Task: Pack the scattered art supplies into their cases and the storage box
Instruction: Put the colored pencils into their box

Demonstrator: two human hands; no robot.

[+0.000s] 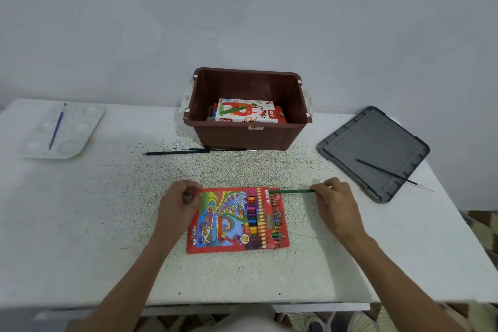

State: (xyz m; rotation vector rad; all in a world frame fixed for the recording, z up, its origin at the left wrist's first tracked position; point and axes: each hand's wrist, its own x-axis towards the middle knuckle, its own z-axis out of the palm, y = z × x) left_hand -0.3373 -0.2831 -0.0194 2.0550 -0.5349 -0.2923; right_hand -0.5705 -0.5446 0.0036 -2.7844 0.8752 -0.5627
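Note:
A red colour pencil case (229,221) lies flat in the middle of the table, its open end to the right with several pencils inside. My left hand (179,201) grips the case's top left corner. My right hand (335,201) pinches a green pencil (292,191), whose tip sits at the case's top right opening. Behind stands the brown storage box (250,137) holding an oil pastels box (246,112). A dark pencil (175,152) and a thin brush (229,149) lie on the table in front of the box.
A white paint palette (80,140) with a blue brush (57,127) on it sits at the far left. The grey box lid (373,151) lies at the right with a thin dark brush (388,172) across it. The table's front edge is close to me.

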